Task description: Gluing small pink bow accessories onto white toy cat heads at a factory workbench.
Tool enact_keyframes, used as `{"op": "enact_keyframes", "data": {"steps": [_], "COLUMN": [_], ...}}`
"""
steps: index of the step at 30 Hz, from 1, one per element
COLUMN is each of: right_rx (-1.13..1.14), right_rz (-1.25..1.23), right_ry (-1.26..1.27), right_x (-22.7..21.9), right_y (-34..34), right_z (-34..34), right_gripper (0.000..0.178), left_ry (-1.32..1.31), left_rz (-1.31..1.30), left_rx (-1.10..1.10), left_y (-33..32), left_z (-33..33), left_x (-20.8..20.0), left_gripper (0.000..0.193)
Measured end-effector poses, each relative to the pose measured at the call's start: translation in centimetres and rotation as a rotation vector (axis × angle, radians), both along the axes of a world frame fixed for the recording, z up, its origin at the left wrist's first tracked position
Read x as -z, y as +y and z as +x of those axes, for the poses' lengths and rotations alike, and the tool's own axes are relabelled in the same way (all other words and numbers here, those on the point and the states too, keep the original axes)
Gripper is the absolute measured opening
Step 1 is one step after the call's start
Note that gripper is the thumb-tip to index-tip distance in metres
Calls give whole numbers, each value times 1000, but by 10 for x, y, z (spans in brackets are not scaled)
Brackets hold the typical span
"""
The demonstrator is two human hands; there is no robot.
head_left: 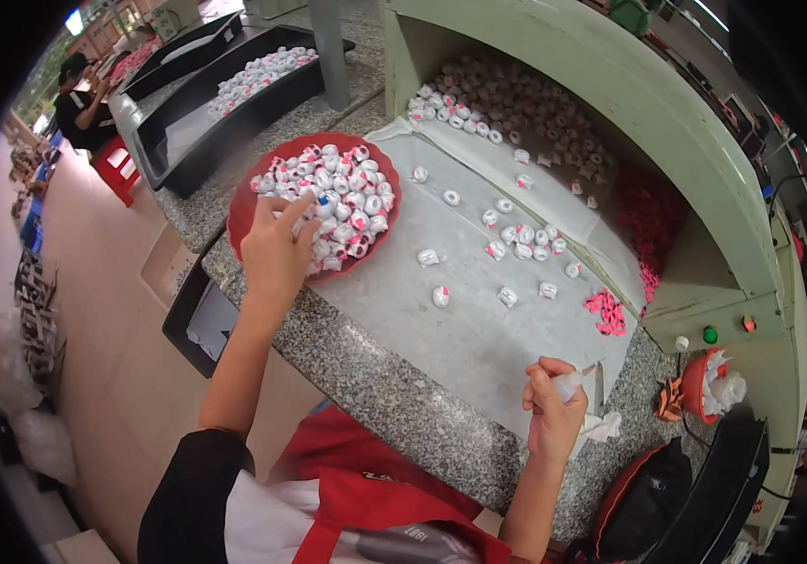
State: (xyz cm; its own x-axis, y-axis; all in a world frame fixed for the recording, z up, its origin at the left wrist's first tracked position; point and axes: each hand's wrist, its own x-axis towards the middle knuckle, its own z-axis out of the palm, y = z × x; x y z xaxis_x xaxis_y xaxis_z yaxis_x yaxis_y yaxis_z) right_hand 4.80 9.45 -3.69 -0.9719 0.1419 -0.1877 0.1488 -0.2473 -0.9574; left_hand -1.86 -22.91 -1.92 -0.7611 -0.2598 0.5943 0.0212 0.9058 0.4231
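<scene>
1. Pieces (pixel 356 199), small, white and pink, heap up in our red bowl (pixel 241 214).
2. Our left hand (pixel 275 246) is at the bowl, fingers bent over them; we cannot tell whether it grips one.
3. Our right hand (pixel 552 414) curls round a translucent bottle (pixel 569 385).
4. We see more pieces scattered on the pale sheet (pixel 460 343).

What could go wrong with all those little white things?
The red bowl is heaped with small white pieces near the edge of the speckled table, so a bump from the left hand might tip some out. The small translucent bottle could perhaps slip from the right hand onto the white sheet.
</scene>
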Motion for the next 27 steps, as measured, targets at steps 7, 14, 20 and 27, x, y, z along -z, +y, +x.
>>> {"op": "enact_keyframes", "data": {"steps": [7, 14, 20, 27], "right_rx": [54, -23, -34, 34], "right_rz": [-21, -36, -21, 7], "right_ry": [2, 6, -6, 86], "right_x": [2, -9, -15, -16], "right_y": [0, -3, 8, 12], "right_z": [-5, 2, 6, -2], "right_gripper": [23, 19, 17, 35], "left_ry": [-666, -836, -899, -251], "left_rz": [1588, 1726, 1489, -175], "left_rx": [1515, 2492, 2518, 570], "left_y": [124, 185, 171, 101], "left_z": [62, 79, 70, -1], "left_x": [-70, -105, -88, 52], "left_gripper": [14, 27, 13, 30]}}
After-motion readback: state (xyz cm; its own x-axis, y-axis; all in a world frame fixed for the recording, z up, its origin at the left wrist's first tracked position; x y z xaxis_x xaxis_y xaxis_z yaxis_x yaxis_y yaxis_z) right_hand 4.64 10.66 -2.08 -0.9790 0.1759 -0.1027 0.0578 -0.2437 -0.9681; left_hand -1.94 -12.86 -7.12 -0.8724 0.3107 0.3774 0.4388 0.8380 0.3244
